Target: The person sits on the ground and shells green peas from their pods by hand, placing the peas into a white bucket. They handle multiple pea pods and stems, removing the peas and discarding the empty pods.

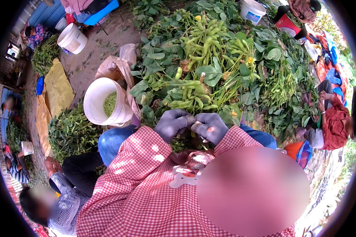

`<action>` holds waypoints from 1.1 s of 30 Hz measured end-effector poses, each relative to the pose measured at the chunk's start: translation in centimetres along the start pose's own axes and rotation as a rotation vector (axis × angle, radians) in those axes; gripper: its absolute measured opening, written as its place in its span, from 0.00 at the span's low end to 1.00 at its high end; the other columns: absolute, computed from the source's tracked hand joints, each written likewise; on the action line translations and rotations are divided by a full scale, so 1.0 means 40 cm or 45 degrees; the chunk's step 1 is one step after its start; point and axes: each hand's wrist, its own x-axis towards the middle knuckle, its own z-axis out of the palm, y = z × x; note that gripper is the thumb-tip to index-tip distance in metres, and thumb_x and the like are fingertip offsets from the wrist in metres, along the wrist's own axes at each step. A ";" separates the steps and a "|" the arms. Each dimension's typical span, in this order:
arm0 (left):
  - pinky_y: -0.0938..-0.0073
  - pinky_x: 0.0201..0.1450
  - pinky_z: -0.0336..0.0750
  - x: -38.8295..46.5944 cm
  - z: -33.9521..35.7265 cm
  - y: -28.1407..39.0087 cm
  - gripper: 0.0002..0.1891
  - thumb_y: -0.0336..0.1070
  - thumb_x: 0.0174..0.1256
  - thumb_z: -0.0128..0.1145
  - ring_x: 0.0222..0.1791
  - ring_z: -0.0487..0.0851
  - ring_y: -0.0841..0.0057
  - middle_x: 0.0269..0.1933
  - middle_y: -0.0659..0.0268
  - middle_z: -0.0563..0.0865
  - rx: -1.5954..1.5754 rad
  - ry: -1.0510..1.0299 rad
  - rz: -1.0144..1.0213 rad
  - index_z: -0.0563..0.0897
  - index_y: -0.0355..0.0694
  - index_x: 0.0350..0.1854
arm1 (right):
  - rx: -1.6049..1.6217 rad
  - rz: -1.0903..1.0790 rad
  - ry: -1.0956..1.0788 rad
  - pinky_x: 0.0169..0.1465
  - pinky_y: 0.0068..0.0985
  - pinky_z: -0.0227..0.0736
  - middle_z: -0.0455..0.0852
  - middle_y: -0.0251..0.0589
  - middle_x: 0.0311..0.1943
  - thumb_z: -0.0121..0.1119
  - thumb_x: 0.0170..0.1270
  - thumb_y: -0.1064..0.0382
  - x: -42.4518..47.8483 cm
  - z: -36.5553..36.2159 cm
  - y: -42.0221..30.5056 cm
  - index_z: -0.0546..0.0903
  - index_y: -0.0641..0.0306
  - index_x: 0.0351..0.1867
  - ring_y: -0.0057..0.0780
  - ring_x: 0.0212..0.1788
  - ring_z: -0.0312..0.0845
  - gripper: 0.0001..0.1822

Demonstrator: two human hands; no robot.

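Observation:
My left hand (172, 123) and my right hand (210, 127) wear grey gloves and meet fingertip to fingertip above my lap. Their fingers are bent and pinched; whether a small thing lies between the tips is hidden. Just beyond them lies a heap of bean plants, with plump green pods (192, 94) nearest my fingers and a larger cluster of pods (206, 41) farther back. To the left of my left hand, a white plastic bucket (92, 102) leans open towards me, with shelled green beans (109, 104) inside.
Behind the bucket slumps a pale woven sack (114, 66). More bean plants (72, 130) lie at left, beside a yellow sheet (57, 86). A person in striped sleeves (66, 192) sits close on my left; another in red (336, 124) sits at right near an orange bucket (293, 151).

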 end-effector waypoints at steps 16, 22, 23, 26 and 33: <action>0.80 0.25 0.74 0.023 -0.022 0.019 0.15 0.30 0.54 0.48 0.23 0.78 0.80 0.28 0.62 0.82 -0.002 0.246 -0.098 0.79 0.29 0.42 | -0.689 -0.462 0.686 0.38 0.26 0.75 0.75 0.51 0.45 0.57 0.58 0.67 0.003 -0.015 0.014 0.78 0.67 0.49 0.34 0.38 0.77 0.17; 0.85 0.21 0.66 0.031 -0.080 0.017 0.12 0.26 0.58 0.49 0.19 0.72 0.83 0.30 0.65 0.79 0.017 0.001 0.213 0.78 0.27 0.43 | -0.458 0.181 0.573 0.37 0.18 0.72 0.71 0.40 0.43 0.56 0.63 0.68 0.037 -0.002 -0.015 0.75 0.54 0.49 0.31 0.36 0.71 0.13; 0.86 0.20 0.65 0.034 -0.085 0.021 0.12 0.27 0.59 0.48 0.19 0.71 0.84 0.30 0.65 0.79 -0.201 0.005 0.123 0.79 0.27 0.42 | -1.186 0.036 0.463 0.39 0.16 0.72 0.71 0.40 0.44 0.57 0.63 0.68 0.034 -0.005 -0.005 0.74 0.54 0.50 0.31 0.38 0.71 0.14; 0.88 0.17 0.62 0.026 -0.106 0.058 0.12 0.28 0.59 0.47 0.17 0.65 0.88 0.27 0.66 0.76 -0.727 0.009 -0.086 0.78 0.28 0.41 | -1.611 0.420 -0.125 0.47 0.19 0.74 0.72 0.40 0.46 0.56 0.64 0.69 0.060 -0.015 -0.097 0.74 0.59 0.49 0.32 0.44 0.71 0.12; 0.85 0.16 0.56 0.057 -0.144 0.118 0.13 0.28 0.57 0.48 0.14 0.63 0.87 0.25 0.67 0.74 -0.533 0.178 -0.026 0.74 0.28 0.43 | -1.430 0.536 -0.100 0.60 0.17 0.71 0.70 0.38 0.52 0.58 0.63 0.69 0.064 -0.019 -0.101 0.75 0.53 0.57 0.29 0.54 0.70 0.20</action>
